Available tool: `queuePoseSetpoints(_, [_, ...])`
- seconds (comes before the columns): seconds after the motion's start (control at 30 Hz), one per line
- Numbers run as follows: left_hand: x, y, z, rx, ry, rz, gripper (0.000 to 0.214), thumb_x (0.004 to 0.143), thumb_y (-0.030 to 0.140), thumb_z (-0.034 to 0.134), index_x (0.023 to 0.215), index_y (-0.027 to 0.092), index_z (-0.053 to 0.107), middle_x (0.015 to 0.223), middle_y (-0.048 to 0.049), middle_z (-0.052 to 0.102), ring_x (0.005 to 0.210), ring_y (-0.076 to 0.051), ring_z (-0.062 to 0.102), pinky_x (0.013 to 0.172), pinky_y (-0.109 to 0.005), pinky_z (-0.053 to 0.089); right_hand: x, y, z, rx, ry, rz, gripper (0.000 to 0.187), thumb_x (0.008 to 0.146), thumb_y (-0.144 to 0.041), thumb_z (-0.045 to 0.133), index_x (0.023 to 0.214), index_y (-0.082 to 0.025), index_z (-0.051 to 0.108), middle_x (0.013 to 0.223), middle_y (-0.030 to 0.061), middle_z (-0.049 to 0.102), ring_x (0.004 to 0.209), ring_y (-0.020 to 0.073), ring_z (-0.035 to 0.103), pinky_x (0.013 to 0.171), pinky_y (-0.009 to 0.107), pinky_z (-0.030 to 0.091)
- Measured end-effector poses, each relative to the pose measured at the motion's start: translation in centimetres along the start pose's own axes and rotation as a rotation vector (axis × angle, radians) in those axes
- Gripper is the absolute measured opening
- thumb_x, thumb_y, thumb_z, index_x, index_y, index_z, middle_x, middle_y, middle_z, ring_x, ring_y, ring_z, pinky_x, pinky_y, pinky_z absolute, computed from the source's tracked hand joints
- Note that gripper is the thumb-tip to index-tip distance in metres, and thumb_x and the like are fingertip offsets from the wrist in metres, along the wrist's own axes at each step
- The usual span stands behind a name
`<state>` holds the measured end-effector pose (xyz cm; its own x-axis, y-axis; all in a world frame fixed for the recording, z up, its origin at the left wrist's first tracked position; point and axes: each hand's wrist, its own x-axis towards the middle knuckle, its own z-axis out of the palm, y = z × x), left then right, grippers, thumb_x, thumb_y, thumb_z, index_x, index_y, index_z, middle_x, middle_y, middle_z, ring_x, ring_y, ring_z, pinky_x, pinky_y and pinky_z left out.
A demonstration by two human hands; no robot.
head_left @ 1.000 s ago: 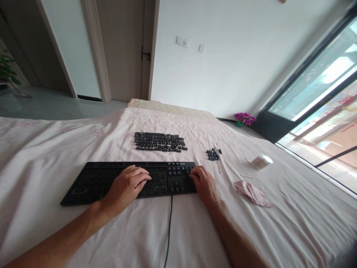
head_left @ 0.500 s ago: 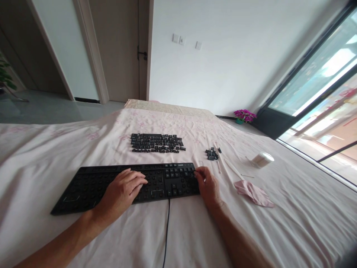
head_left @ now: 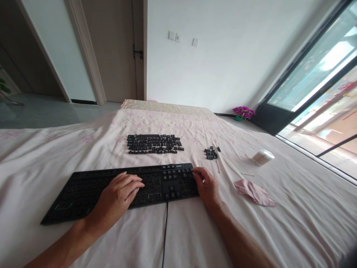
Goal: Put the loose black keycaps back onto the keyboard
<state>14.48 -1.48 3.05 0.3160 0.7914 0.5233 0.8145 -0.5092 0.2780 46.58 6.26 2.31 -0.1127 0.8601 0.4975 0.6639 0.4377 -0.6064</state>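
Observation:
A black keyboard (head_left: 92, 186) lies on the bed, most of its left and middle part bare of keycaps. Keycaps sit on its arrow block, the block above that and the top of the number pad. My left hand (head_left: 121, 190) rests flat on the keyboard's middle, fingers stretched out. At the upper right corner of the number pad, my right hand (head_left: 206, 184) has thumb and forefinger pinched together; whatever is between them is hidden. Behind the keyboard, loose keycaps (head_left: 153, 143) lie in rows, and a smaller heap of keycaps (head_left: 211, 153) is to the right.
A pink cloth (head_left: 254, 192), a clear tub of cotton swabs (head_left: 262, 157) and loose swabs (head_left: 218, 166) lie to the right on the creased bedsheet (head_left: 292, 223). The keyboard's cable (head_left: 165, 234) runs toward me. Pink flowers (head_left: 243, 112) stand beyond the bed.
The view has shifted slightly, and the keyboard shows a little further left. Both hands keep nearly the same places on it, the right still pinched at the number pad's corner.

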Motion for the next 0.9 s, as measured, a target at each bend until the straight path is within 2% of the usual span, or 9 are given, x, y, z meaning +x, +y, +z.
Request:
queuePoseSetpoints(0.33, [0.0, 0.0, 0.0, 0.014, 0.001, 0.009, 0.02, 0.091, 0.015, 0.052, 0.1, 0.025, 0.067, 0.102, -0.0018, 0.069, 0.099, -0.018, 0.063, 0.102, -0.043, 0.043, 0.1, -0.9, -0.6, 0.035, -0.041, -0.03, 0.02, 0.095, -0.026, 0.046, 0.099, -0.022, 0.066, 0.09, 0.0028, 0.065, 0.083, 0.017, 0.061, 0.078, 0.028, 0.047])
queuePoseSetpoints(0.73, [-0.1, 0.0, 0.0, 0.005, -0.011, -0.007, 0.021, 0.09, 0.014, 0.052, 0.099, 0.025, 0.068, 0.103, -0.0014, 0.069, 0.099, -0.018, 0.063, 0.102, -0.044, 0.043, 0.0, -1.0, -0.5, -0.063, -0.066, -0.092, 0.023, 0.092, -0.024, 0.046, 0.105, -0.023, 0.065, 0.089, 0.0035, 0.065, 0.078, 0.0172, 0.062, 0.073, 0.028, 0.049])
queuePoseSetpoints(0.9, [0.0, 0.0, 0.0, -0.004, -0.015, -0.01, 0.021, 0.09, 0.015, 0.052, 0.099, 0.025, 0.068, 0.103, -0.0013, 0.069, 0.099, -0.018, 0.063, 0.103, -0.043, 0.043, -0.2, -1.3, -0.5, -0.119, -0.043, -0.127, 0.016, 0.089, -0.023, 0.051, 0.101, -0.022, 0.061, 0.082, 0.0021, 0.064, 0.073, 0.0169, 0.059, 0.073, 0.03, 0.048])
